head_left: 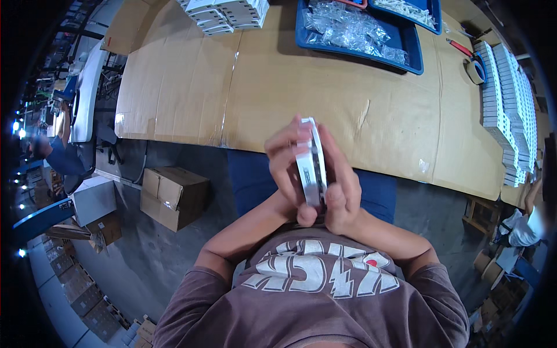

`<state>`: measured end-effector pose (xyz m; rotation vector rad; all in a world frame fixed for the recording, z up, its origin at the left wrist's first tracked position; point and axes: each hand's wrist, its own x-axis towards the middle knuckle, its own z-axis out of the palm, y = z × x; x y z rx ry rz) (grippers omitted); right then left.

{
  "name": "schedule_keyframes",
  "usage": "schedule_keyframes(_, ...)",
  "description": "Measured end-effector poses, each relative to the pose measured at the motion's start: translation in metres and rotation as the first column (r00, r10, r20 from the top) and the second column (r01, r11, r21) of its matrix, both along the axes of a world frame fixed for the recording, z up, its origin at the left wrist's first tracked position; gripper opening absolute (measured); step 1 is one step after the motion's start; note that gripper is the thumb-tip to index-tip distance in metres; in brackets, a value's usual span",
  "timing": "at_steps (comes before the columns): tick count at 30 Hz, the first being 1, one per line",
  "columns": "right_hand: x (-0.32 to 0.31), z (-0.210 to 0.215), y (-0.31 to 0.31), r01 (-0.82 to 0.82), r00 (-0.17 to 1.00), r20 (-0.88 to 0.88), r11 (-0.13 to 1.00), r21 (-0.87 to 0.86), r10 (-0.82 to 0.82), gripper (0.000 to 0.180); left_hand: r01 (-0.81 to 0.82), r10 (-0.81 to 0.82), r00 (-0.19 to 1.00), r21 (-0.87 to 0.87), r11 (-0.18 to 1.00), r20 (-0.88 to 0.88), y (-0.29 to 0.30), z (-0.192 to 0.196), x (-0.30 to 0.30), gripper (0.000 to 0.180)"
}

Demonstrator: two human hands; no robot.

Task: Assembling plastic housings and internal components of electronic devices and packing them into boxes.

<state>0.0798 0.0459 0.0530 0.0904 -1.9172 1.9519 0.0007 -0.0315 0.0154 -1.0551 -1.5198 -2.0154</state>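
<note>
Landmark: the blue tray (360, 58), lying on the cardboard-covered tabletop (278, 87) with small clear packets (348, 26) in it.
White case: a slim, flat white case (311, 185), raised on edge between my palms, well apart from the blue tray, nearer to me and in line with its left part; a dark gap runs along its right edge.
My left hand (283, 165): fingers bent along the left face, thumb near the lower end, pinching the white case.
My right hand (345, 188): fingers laid along the right side, thumb at the lower end, pressing the white case toward my left hand; blur hides the exact contact.
Handling: I judge it light and stiff, its smooth shell rather slippery, its thin rims perhaps apt to crack.
Best hold: I would take both broad faces near the lower end, keeping fingertips out of the gap.
White stacks: one pile (226, 16) left of the blue tray, taller rows (502, 98) to its right.
</note>
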Motion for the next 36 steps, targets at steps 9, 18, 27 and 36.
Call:
schedule_keyframes(9, -0.010, 0.003, 0.038, -0.114, 0.942, 0.331, 0.870, 0.479, -0.059, 0.067, -0.036, -0.336, 0.140, 0.344, 0.938, 0.931, -0.001, 0.034, -0.018, 0.080)
schedule_keyframes(18, -0.025, -0.011, 0.071, 0.056, 0.998, -0.035, 0.760, 0.647, -0.043, 0.082, 0.247, -0.471, -0.107, 0.482, 0.841, 0.876, 0.002, 0.018, -0.001, 0.075)
schedule_keyframes(27, -0.029, -0.030, 0.063, -0.054, 0.997, -0.024, 0.842, 0.536, 0.079, 0.081, 0.227, -0.409, -0.087, 0.418, 0.880, 0.908, -0.001, 0.026, 0.007, 0.070)
schedule_keyframes(36, -0.022, -0.045, 0.054, 0.022, 0.997, -0.081, 0.881, 0.472, 0.018, 0.070, 0.199, -0.370, -0.084, 0.379, 0.904, 0.925, 0.000, 0.021, 0.017, 0.066)
